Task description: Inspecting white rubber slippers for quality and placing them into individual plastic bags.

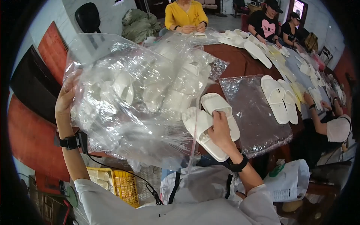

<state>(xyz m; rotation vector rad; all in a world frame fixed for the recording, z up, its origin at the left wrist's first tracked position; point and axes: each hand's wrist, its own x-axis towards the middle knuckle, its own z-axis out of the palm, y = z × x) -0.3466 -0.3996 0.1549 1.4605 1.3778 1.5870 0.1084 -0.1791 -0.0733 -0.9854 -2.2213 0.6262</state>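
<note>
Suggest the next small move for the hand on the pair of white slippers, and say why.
Probably slide the white slipper pair further into the large clear bag. The right hand grips the pair at the bag's open edge, the left hand holds the bag raised, and other slippers already lie inside.

Head view, close, downward over table point(243, 62)

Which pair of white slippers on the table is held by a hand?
The pair of slippers at the mouth of the big clear bag, under the right hand. The other pair lies untouched on the flat bag.
</note>
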